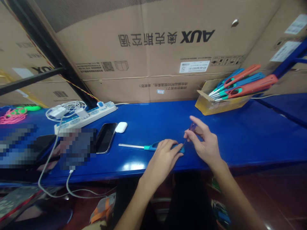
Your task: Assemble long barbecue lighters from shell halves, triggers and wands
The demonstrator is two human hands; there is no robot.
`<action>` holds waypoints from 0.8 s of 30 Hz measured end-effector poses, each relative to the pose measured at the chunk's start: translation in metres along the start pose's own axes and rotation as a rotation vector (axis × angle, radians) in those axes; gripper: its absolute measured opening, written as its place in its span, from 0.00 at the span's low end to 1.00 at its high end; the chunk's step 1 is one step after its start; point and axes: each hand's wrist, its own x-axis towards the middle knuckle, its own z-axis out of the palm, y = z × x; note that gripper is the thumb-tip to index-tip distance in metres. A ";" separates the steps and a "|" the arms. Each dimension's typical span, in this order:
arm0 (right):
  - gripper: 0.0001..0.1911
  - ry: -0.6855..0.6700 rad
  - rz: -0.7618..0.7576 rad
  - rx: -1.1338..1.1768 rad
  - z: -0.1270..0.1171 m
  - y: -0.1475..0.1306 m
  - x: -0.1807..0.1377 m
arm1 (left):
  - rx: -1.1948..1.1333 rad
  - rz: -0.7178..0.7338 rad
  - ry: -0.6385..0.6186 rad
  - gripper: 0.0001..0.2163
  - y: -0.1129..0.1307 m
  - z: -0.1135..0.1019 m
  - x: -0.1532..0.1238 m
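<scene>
A blue and teal long-nosed lighter lies flat on the blue table, its metal barrel pointing left. My left hand is closed over its handle and holds it down, hiding much of the grip. In my right hand is a small screwdriver with a dark reddish, see-through handle, pinched between thumb and fingers. Its thin shaft slants down left to the handle's right end, beside my left fingertips. Whether the tip sits in a screw is too small to tell.
An open cardboard box of red and blue lighters stands at the back right. Left lie a phone, a white earbud case, a power strip and a white cable. A large carton walls off the back.
</scene>
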 end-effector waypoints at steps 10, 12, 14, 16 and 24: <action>0.15 0.099 -0.014 0.154 -0.004 -0.017 -0.002 | -0.021 -0.013 0.004 0.13 0.000 0.002 -0.001; 0.15 0.119 -0.034 0.160 -0.001 -0.018 -0.004 | -0.026 -0.011 0.001 0.14 0.000 0.002 -0.001; 0.16 0.153 -0.074 0.123 0.000 -0.019 -0.003 | -0.024 -0.008 -0.003 0.14 0.000 0.002 -0.001; 0.17 0.182 -0.127 0.020 -0.001 -0.021 0.001 | -0.018 -0.008 -0.002 0.14 0.000 0.002 -0.001; 0.21 -0.068 -0.048 0.074 -0.015 -0.025 0.005 | -0.024 -0.017 -0.004 0.14 0.001 0.002 -0.001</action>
